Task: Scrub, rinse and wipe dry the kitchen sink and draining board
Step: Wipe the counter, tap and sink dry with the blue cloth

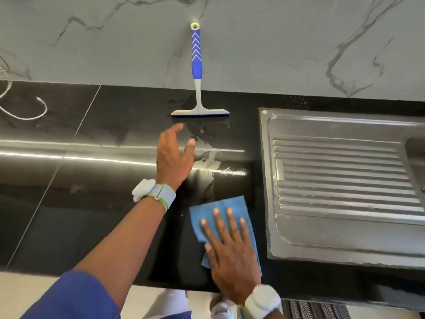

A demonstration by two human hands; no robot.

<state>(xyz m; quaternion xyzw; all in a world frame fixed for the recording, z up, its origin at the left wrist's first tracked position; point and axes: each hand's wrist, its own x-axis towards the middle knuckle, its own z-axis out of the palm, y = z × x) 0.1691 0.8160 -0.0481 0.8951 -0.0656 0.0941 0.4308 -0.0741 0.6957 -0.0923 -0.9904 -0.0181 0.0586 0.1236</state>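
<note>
Draining board (345, 180), ribbed steel, lies at 3 o'clock in the view, set into the black counter (92, 215). The sink (417, 157) shows only as a sliver of bowl at the board's 3 o'clock edge, cut off by the frame. Drops and pale residue sit along the board's rim and ribs.

At 6 o'clock the right hand (230, 256) lies flat on a blue cloth (220, 204), fingers straight and spread, pressing it to the counter. The cloth is just beside the board's 9 o'clock rim, not on it.

The left hand (173, 155) is near the centre, fingers loose and parted, thumb out, holding nothing. Whether it touches the counter I cannot tell. At its 12 o'clock, apart from the fingertips, stands a squeegee (197, 65): blade down on the counter, blue and white handle leaning up the marble wall (287, 42).

Wet smears (210, 157) streak the counter at the left hand's 3 o'clock. A white band (156, 192) wraps the left wrist, and another (263, 300) the right. A blue sleeve (76, 295) shows at 7 o'clock, and a thin wire (27, 116) curls at 9 o'clock.
</note>
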